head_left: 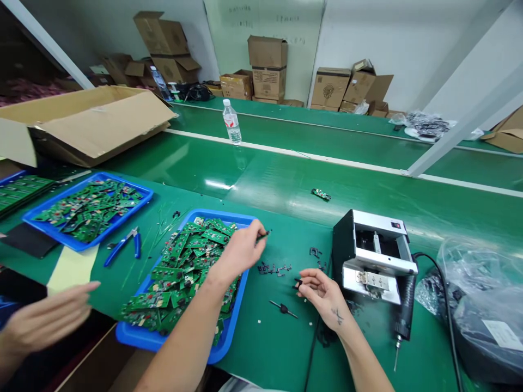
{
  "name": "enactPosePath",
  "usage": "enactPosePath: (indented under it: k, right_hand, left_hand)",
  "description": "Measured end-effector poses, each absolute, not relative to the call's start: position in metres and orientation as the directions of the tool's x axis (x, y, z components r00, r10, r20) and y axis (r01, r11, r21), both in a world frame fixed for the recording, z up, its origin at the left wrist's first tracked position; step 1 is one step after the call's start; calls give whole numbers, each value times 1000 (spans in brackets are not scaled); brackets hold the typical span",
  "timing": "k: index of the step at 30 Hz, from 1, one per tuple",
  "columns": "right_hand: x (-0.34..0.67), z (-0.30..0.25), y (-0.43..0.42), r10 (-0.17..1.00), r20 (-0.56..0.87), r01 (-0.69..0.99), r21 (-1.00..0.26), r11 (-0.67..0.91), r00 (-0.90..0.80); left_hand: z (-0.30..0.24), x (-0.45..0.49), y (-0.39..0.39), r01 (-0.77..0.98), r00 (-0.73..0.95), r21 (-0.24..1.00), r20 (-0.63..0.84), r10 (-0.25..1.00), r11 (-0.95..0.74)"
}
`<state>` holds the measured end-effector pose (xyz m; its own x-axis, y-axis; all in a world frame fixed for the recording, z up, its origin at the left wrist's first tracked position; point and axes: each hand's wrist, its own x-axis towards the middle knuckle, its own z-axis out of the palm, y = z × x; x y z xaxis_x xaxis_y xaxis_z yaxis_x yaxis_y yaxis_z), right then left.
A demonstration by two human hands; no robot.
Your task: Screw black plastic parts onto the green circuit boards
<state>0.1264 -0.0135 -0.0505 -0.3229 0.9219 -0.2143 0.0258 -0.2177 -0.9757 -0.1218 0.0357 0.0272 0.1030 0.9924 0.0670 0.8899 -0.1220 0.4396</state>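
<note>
My left hand point(241, 247) is above the right rim of a blue tray point(241, 305) heaped with small green circuit boards point(192, 256). Its fingers pinch a thin dark piece point(263, 236), apparently a small circuit board seen nearly edge-on. To the right, my right hand point(321, 294) holds a small black plastic clip point(298, 283) between thumb and fingertips, just over the green table. Loose black plastic clips point(274, 268) lie between the two hands. Below them rests a thin metal rod with a black middle point(283, 308).
A silver-and-black machine point(376, 256) with an electric screwdriver point(405, 310) stands right, beside plastic bags point(482, 305). One assembled board point(321, 194) lies beyond. Blue cutters point(125, 246), a second board tray point(90, 209) and another person's hand point(51, 321) are left. A bottle point(232, 122) stands behind.
</note>
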Motion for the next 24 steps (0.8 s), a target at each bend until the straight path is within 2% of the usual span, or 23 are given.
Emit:
enactPosePath:
  k: [5,10,17,24]
  right_hand:
    - [123,-53,-13,922,-276,-5,-957,-288,-272]
    - [119,-55,-18,938,-279,-32,-956,-291,-205]
    - [120,-53,-22,947,-282,-34,-956,-290,-151]
    - [122,-47,-23,946,-283,-12,-957,-288,-158]
  left_hand:
    - [16,-73,22,759,372,581,-18,928,-293]
    - [20,-68,19,602,573,728,-107,813,-328]
    - [19,-81,23,490,643,856,-225,732,-167]
    - [17,-83,26,502,647,824,-155,746,-264]
